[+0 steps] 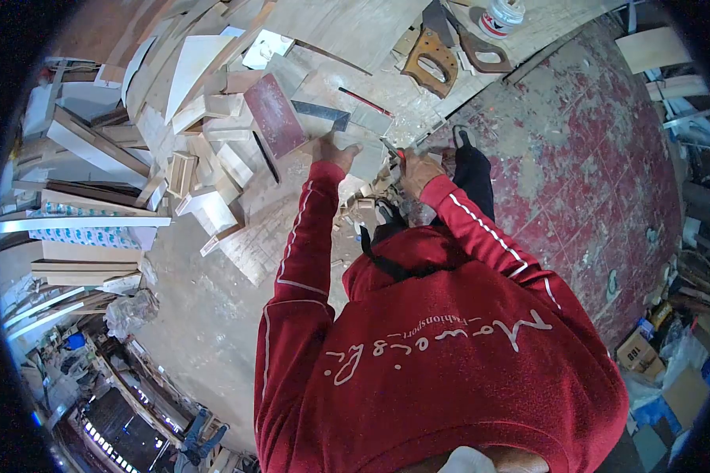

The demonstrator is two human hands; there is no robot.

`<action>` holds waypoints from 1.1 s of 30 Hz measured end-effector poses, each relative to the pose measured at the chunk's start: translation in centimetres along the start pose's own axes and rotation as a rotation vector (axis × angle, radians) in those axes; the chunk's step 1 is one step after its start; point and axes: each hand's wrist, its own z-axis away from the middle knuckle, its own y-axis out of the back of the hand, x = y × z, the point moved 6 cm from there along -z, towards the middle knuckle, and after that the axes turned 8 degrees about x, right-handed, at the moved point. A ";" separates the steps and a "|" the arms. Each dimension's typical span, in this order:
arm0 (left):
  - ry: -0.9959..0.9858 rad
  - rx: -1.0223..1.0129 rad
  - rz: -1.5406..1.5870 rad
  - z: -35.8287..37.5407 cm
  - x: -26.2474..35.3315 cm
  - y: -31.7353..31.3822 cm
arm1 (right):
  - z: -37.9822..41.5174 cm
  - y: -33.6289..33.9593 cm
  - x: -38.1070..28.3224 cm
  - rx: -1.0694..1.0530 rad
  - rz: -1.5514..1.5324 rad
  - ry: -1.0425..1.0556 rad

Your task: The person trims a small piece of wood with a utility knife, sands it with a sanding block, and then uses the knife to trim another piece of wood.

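Two red sleeves reach forward to the workbench edge. My left hand (336,153) is on or just above the bench, thumb apart from the fingers, beside the dark blade of a try square (321,114); whether it grips anything is unclear. A tool with a red and black handle (400,154) is in my right hand (420,172), its fingers wrapped round it. The tool's metal end points toward a pale board (371,163) between the hands. A red and black pencil (364,102) lies just beyond, and a dull red block (274,116) sits to the left.
Two handsaws (431,67) and a white tub (501,17) lie at the bench's far right. Wooden offcuts (213,158) crowd the left part, with a thin black strip (266,158) nearby. Stacked boards (95,150) stand farther left. Shavings lie below the hands.
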 end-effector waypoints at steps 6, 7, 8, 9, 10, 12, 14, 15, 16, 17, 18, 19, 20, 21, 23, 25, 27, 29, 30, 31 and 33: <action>0.135 -0.181 0.074 0.3 1.3 0.9 | 0.0 -0.2 -0.1 -0.026 0.052 -0.014; 0.134 -0.181 0.075 0.5 1.8 1.2 | -0.1 -0.4 0.0 -0.025 0.053 -0.015; 0.127 -0.125 0.046 0.7 2.4 1.7 | -0.2 -0.6 0.1 -0.021 0.057 -0.016; 0.121 -0.071 0.016 0.7 2.5 2.1 | -0.2 -0.6 -0.1 -0.018 0.061 -0.017; 0.121 -0.072 0.017 0.8 2.3 2.0 | -0.2 -0.5 -0.2 -0.018 0.061 -0.018; 0.118 -0.039 0.033 0.7 1.9 1.6 | -0.3 -0.2 -0.3 -0.033 0.043 -0.029; 0.090 -0.009 0.022 0.8 1.7 1.3 | -0.6 0.0 -0.6 -0.054 0.070 -0.018; 0.061 0.024 0.012 0.7 1.8 1.3 | -0.8 0.2 -0.8 -0.072 0.098 -0.004; 0.062 0.022 0.012 0.5 1.7 1.2 | -1.1 0.5 -1.0 -0.073 0.099 -0.005; 0.021 0.020 0.002 0.3 1.7 1.2 | -1.4 0.6 -1.3 -0.096 0.096 -0.019; -0.022 0.016 -0.007 0.1 2.0 1.2 | -1.5 0.5 -1.4 -0.117 0.094 -0.034; -0.024 0.013 -0.005 0.1 2.1 1.3 | -1.5 0.6 -1.5 -0.116 0.095 -0.038; -0.022 0.008 0.029 0.1 2.2 1.3 | -1.6 0.6 -1.7 -0.110 0.119 -0.037; -0.018 0.002 0.061 0.1 2.2 1.4 | -1.7 0.5 -1.9 -0.107 0.141 -0.034; -0.022 0.028 0.061 0.2 2.2 1.4 | -1.7 -1.0 -1.0 -0.062 0.100 -0.024; -0.024 0.052 0.060 0.6 2.0 1.4 | -1.3 -3.1 -0.2 -0.020 0.057 -0.014; 0.015 0.029 0.169 0.5 1.6 1.2 | -0.9 -3.3 0.4 0.181 -0.027 -0.091; 0.024 0.039 0.169 0.9 0.7 0.4 | 0.1 -3.7 0.4 0.206 -0.090 -0.112; 0.032 0.063 0.173 0.6 0.2 0.2 | 0.1 -3.4 0.3 0.238 -0.149 -0.122; 0.030 0.060 0.167 1.1 -0.1 0.1 | -0.1 -4.2 0.8 0.273 -0.167 -0.087; 0.172 -0.026 0.204 1.0 -0.9 -0.5 | -1.0 -4.6 2.1 0.280 -0.177 0.002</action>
